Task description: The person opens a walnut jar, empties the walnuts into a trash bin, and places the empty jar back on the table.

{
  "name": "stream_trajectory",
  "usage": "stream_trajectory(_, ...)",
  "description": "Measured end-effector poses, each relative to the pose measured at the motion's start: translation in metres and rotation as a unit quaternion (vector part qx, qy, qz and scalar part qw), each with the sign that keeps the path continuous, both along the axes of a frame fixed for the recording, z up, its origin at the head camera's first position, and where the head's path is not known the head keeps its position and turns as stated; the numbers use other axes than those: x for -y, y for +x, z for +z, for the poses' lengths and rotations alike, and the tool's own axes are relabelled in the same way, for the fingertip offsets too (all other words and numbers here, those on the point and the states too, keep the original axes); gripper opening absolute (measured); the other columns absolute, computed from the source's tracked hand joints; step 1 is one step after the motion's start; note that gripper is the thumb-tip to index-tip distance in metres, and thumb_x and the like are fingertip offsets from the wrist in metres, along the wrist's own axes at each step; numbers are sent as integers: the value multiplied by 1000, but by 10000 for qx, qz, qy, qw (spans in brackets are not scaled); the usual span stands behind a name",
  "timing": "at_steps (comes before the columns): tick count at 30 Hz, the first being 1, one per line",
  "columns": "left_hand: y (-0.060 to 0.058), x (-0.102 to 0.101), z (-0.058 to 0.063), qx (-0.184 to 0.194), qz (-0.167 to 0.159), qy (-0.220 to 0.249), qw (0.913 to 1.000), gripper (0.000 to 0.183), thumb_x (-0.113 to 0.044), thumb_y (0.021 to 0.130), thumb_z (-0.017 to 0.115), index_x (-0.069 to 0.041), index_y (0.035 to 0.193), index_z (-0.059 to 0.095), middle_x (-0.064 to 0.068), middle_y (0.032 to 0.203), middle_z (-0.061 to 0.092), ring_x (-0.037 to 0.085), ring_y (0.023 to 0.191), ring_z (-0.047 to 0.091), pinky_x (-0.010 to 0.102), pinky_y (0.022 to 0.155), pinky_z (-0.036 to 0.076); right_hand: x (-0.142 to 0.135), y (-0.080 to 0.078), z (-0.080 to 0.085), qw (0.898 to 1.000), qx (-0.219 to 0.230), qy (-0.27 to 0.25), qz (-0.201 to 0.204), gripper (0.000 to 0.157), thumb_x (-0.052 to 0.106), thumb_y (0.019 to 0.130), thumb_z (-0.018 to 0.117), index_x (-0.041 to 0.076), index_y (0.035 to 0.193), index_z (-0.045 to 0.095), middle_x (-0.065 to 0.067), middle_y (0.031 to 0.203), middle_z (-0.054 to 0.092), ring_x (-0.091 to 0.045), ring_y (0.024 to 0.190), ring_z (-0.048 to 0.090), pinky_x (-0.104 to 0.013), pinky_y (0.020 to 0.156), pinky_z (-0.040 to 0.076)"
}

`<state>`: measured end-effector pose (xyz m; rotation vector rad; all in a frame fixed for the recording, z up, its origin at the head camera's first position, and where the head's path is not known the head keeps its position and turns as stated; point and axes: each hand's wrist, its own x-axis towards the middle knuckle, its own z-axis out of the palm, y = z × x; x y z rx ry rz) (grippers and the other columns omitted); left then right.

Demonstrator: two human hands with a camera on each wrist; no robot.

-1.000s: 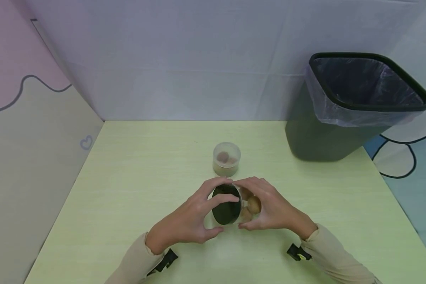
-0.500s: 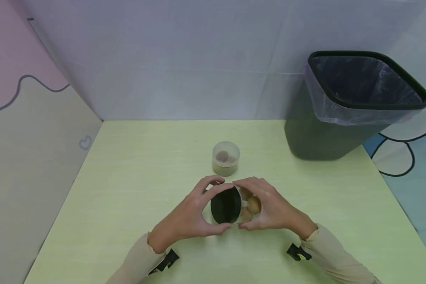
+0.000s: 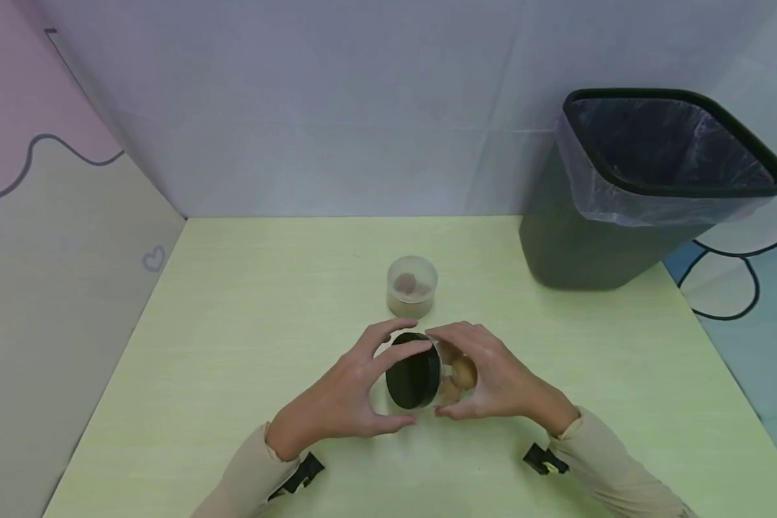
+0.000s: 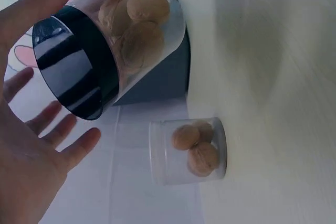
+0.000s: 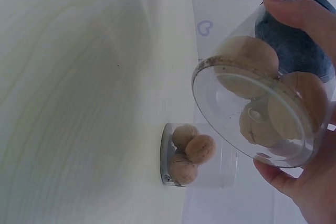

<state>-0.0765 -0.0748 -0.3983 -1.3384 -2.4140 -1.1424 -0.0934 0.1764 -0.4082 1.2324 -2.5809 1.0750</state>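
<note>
A clear jar (image 4: 176,22) with several walnuts (image 4: 148,6) inside is tilted over the table, its black lid (image 3: 406,378) facing left and up. My right hand (image 3: 495,374) grips the jar body, thumb on the near side and fingers on the far side. Around the lid, my left hand (image 3: 350,394) is spread wide; its thumb stands off the near edge and one finger reaches across the lid's top. In the left wrist view, most of its fingertips show apart from the lid. Behind both hands stands a second clear jar (image 3: 398,306), lidless, with walnuts (image 5: 200,149) at its bottom.
A grey trash bin (image 3: 589,252) with a plastic liner stands at the back right of the pale table (image 3: 246,309). White cloth (image 3: 337,165) hangs along the back edge. Dark wrist cameras (image 3: 545,459) sit under both sleeves.
My left fingers have closed in on the lid, then spread away from it again, the thumb moving back from the rim. The right hand and jar stay almost still.
</note>
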Motion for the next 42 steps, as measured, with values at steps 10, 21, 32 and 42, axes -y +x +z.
stream_trajectory(10, -1, -4, -2, -533, -546, 186, 9969, 83, -4, 61, 75, -16, 138, 45, 16, 148, 27, 29, 135, 29, 42, 101, 39, -1, 0, -1, 10000, -1, -28, 7, 93, 47, 57, 87, 16, 135, 47, 8, 119, 56, -9, 102, 50, -41, 90, 40)
stream_trajectory(21, -4, -2, -5, -222, -200, 290, 9991, 78, -25, 69, 80, -16, 139, 45, 9, 141, 36, 22, 126, 37, 32, 92, 45, -2, 0, -1, 10000, 58, -31, -5, 93, 45, 56, 89, 17, 134, 48, 6, 123, 55, -11, 107, 51, -41, 92, 40)
stream_trajectory(32, -3, -3, -7, 156, 510, 484, 9974, 80, -44, 69, 80, -18, 137, 48, 4, 127, 43, 15, 106, 45, 28, 84, 47, -2, 0, 0, 9999, 102, -15, -42, 92, 47, 57, 87, 17, 135, 48, 6, 125, 55, -11, 109, 51, -42, 92, 40)
stream_trajectory(42, -1, -3, -9, 307, 707, 558, 9955, 81, -48, 70, 79, -16, 137, 48, 3, 125, 45, 16, 108, 47, 28, 83, 48, -1, 1, 0, 10000, 49, -23, -61, 93, 47, 56, 88, 16, 134, 48, 5, 124, 55, -12, 109, 51, -43, 91, 41)
